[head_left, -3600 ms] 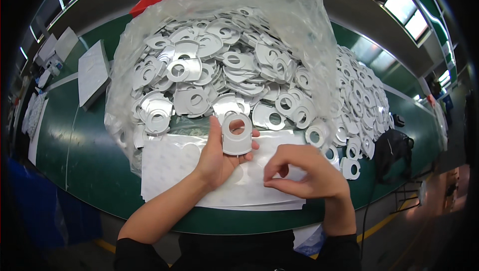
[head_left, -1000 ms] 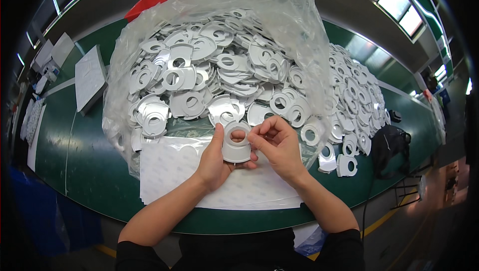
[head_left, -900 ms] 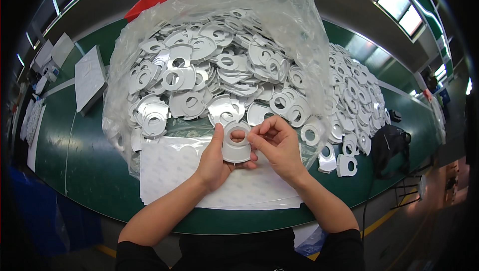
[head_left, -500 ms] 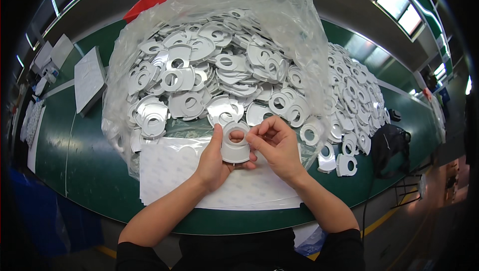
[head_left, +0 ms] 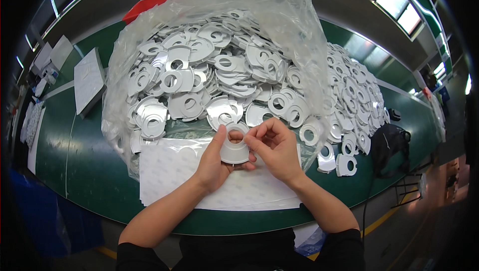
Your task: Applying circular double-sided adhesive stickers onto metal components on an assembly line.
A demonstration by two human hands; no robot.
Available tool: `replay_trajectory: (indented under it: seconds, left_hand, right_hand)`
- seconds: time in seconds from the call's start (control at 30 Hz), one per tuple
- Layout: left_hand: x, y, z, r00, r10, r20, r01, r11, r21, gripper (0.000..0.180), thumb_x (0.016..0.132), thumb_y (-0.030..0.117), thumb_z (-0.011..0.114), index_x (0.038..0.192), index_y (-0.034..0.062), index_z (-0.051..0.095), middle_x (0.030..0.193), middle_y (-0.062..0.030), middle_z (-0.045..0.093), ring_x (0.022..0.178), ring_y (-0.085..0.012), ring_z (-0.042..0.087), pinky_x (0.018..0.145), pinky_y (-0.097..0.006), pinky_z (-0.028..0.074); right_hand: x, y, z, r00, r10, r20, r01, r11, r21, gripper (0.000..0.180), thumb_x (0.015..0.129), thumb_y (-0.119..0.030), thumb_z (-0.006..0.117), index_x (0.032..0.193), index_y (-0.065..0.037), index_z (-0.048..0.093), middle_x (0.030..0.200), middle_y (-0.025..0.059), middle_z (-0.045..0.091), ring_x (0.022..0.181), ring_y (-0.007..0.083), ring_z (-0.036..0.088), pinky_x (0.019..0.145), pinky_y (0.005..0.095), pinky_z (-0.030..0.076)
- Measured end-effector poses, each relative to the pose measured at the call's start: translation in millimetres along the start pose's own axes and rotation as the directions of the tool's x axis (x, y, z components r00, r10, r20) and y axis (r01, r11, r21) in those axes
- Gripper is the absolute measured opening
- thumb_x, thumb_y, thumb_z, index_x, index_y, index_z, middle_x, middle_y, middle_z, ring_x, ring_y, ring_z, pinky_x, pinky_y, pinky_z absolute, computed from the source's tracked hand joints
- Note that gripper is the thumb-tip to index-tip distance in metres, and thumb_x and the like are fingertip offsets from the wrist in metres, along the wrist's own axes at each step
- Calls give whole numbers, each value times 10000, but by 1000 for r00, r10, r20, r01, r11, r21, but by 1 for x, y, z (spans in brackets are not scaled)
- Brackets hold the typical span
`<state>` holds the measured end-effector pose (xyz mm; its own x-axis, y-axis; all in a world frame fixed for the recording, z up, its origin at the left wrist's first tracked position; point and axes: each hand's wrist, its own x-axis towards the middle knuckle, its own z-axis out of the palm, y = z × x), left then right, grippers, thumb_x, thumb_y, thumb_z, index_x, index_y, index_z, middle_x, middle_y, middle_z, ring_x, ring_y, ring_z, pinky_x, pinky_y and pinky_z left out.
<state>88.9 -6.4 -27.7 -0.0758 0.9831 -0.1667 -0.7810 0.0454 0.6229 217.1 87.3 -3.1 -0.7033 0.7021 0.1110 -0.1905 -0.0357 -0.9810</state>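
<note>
In front of me, above the sheets, my left hand (head_left: 213,159) holds a white plastic part (head_left: 234,155) with a round hole near its far end. The thumb lies along the part's left side and the fingers pass beneath it, some showing through the hole. My right hand (head_left: 277,152) is at the part's right side. Its thumb and index finger are pinched together at the rim of the hole; whatever lies between them is too small to make out. Under both hands lie white sheets (head_left: 172,186) with faint markings.
A clear plastic bag (head_left: 294,16) full of similar white parts (head_left: 199,49) lies open beyond my hands. Another heap of parts (head_left: 352,89) spreads at the right, near a black bag (head_left: 391,146). A white box (head_left: 89,79) and a red bin (head_left: 144,7) stand on the green table (head_left: 90,166).
My right thumb and index finger have shifted slightly left along the hole's rim. The part has tilted a little in my left hand.
</note>
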Motion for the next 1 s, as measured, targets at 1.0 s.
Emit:
replay_trajectory:
  seconds: [1.0]
  left_hand:
    - [-6, 2, 12, 997, -65, -30, 71, 956, 283, 268, 942, 174, 404, 1179, 50, 410, 1019, -97, 532, 861, -169, 584, 744, -336, 537]
  right_hand:
    - [3, -7, -11, 998, 36, -49, -50, 948, -316, 166, 817, -66, 619, 947, 25, 667, 720, 40, 615, 600, 84, 597, 542, 190, 453]
